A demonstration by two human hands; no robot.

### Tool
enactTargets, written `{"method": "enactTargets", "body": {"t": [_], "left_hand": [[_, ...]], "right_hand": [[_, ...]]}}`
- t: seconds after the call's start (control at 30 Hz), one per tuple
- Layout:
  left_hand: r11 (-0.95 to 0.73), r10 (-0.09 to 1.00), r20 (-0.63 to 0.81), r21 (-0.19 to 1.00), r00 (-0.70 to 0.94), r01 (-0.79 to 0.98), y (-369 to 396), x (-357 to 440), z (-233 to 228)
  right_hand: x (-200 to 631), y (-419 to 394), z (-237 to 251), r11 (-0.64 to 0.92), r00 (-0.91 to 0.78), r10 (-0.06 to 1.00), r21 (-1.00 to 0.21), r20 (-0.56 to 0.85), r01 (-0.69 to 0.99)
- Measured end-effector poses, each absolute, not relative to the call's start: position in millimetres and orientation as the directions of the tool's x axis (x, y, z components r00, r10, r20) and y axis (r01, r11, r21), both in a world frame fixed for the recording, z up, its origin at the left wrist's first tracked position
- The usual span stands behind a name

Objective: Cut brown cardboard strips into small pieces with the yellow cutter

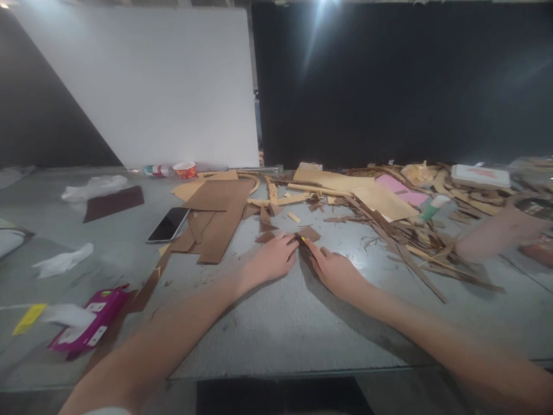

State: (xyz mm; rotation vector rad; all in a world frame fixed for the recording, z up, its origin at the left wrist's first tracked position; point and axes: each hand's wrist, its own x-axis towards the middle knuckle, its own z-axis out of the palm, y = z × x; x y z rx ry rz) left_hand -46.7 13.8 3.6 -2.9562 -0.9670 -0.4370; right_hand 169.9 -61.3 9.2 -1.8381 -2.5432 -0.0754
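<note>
Both hands meet over the grey table in the middle of the view. My left hand (276,256) rests low with its fingers curled together at a small dark piece; I cannot make out what they pinch. Across from it, my right hand (339,271) is closed, index finger forward, on a small dark tool with a yellow part (303,238). The tool's tip meets the left fingertips, and most of it is hidden. Just beyond the fingers lies a brown scrap (311,233), with another brown scrap (265,236) to its left.
Brown sheets (222,230) and a phone (168,225) lie left of centre. Strips and offcuts (401,242) pile up at right, near a green-and-white tube (434,207) and a blurred pinkish shape (492,233). A purple tissue pack (101,317) sits front left; a red cup (185,169) stands behind.
</note>
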Motion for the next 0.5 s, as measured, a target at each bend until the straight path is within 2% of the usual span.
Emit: {"method": "enactTargets", "body": {"t": [0.1, 0.5], "left_hand": [[-0.816, 0.569, 0.266, 0.062, 0.778, 0.575, 14.0, -46.7, 4.2], [-0.804, 0.586, 0.268, 0.071, 0.765, 0.591, 15.0, -45.1, 1.4]], "right_hand": [[168.2, -60.2, 10.2, 0.313, -0.315, 0.949, 0.059, 0.019, 0.948], [167.4, -54.7, 9.4, 0.325, -0.325, 0.945, 0.022, 0.020, 0.946]]}}
